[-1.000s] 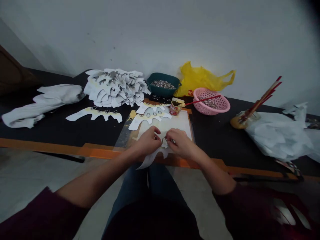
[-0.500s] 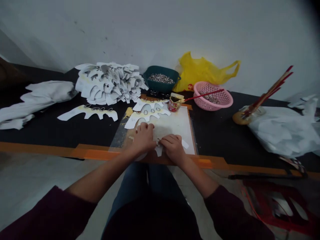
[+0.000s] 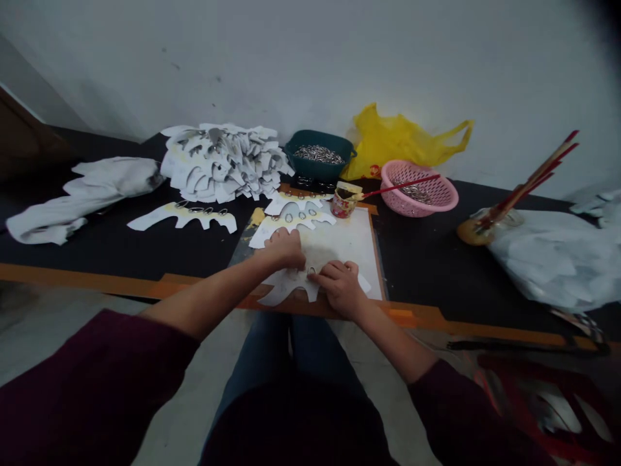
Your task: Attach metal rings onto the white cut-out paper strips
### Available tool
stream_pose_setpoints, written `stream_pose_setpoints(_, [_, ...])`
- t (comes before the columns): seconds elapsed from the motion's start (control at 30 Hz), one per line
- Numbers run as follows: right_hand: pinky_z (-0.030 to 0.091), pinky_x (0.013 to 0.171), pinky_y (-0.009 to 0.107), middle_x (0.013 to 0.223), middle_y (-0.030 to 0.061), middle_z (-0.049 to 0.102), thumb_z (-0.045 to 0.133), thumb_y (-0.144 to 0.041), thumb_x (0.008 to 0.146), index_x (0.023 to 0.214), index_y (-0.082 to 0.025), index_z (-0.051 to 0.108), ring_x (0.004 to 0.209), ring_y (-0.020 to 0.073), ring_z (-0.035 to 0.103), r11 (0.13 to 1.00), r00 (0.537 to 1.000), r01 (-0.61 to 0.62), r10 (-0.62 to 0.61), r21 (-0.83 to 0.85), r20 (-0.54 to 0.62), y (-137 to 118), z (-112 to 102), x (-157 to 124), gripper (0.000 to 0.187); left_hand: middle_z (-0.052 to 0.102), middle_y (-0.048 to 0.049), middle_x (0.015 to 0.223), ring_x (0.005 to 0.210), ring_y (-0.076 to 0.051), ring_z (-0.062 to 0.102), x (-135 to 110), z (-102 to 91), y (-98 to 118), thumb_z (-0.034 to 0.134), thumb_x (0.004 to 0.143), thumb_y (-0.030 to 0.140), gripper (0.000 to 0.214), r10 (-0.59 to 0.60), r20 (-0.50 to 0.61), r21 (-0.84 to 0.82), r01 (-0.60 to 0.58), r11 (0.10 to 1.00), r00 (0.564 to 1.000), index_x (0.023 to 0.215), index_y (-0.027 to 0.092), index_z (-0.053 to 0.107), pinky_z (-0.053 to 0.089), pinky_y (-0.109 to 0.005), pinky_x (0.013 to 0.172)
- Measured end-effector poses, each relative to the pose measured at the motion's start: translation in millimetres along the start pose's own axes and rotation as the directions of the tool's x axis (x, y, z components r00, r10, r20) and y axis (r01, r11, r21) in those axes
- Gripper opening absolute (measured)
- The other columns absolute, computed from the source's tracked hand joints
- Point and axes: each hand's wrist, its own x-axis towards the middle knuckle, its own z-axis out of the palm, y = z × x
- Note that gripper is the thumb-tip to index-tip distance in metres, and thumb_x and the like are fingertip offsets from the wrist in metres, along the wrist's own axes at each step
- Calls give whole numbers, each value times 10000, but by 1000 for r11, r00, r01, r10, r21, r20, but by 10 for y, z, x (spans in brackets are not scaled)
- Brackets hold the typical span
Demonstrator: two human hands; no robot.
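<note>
A white cut-out piece lies on a white board at the table's near edge. My left hand presses on the piece with its fingers curled. My right hand rests beside it, fingers bent, with its fingertips at a small metal ring on the piece. Two more white cut-outs with rings lie just beyond my hands.
A glue pot with a red brush stands behind the board. Further back are a green tub of rings, a pink basket, a yellow bag and a heap of white cut-outs. Another cut-out lies left; brushes stand right.
Both hands have come down from pinching the ring together over the piece to pressing it flat on the board. The white piece now lies spread out beneath them.
</note>
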Motion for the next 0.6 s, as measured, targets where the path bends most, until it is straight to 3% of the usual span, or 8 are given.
stream_pose_setpoints(0.1, [198, 727, 359, 873, 35, 612, 449, -90, 817, 1071, -285, 602, 903, 191, 474, 1000, 1000, -13, 13, 3, 9, -10, -22, 10, 355, 403, -147, 1171, 1144, -304, 400, -144, -98, -29, 607, 623, 186, 471, 98, -143, -37, -104, 994, 985, 1065, 160, 446, 368, -433, 917])
stream_pose_setpoints(0.17, [196, 722, 356, 888, 35, 614, 471, -120, 810, 1062, -285, 604, 905, 194, 471, 1000, 1000, -15, 15, 20, 20, -15, -41, 15, 329, 402, -134, 1156, 1128, -237, 423, -324, -32, -45, 487, 685, 76, 407, 264, -354, -135, -329, 935, 897, 1084, 139, 437, 378, -371, 942])
stream_pose_setpoints(0.23, [193, 717, 354, 894, 34, 614, 487, -149, 808, 1056, -286, 606, 908, 197, 472, 999, 999, -22, 21, 40, 26, -18, -57, 16, 307, 399, -121, 1139, 1045, -194, 481, -513, 143, -48, 423, 700, 27, 396, 377, -359, -249, -477, 843, 854, 1080, 139, 440, 434, -334, 894])
stream_pose_setpoints(0.3, [188, 717, 355, 877, 32, 615, 484, -162, 818, 1057, -286, 604, 907, 194, 476, 998, 999, -39, 38, 55, 21, -23, -66, 15, 295, 392, -119, 1123, 981, -170, 514, -652, 357, -42, 384, 712, 4, 401, 378, -352, -352, -495, 794, 857, 1088, 135, 433, 465, -328, 862])
stream_pose_setpoints(0.4, [185, 730, 360, 857, 27, 619, 477, -164, 829, 1038, -275, 611, 912, 185, 479, 994, 997, -70, 69, 79, 18, -41, -72, 11, 271, 373, -114, 1136, 969, -166, 515, -722, 586, -42, 382, 721, -4, 417, 366, -409, -377, -520, 766, 836, 1107, 150, 422, 468, -360, 877])
stream_pose_setpoints(0.6, [189, 771, 357, 884, 23, 630, 484, -192, 843, 942, -227, 613, 906, 171, 497, 969, 979, -195, 201, 154, -19, -120, -69, 9, 166, 432, -106, 1034, 970, -192, 489, -666, 627, -66, 402, 748, 20, 259, 433, -440, -227, -564, 794, 787, 957, 141, 495, 460, -360, 880])
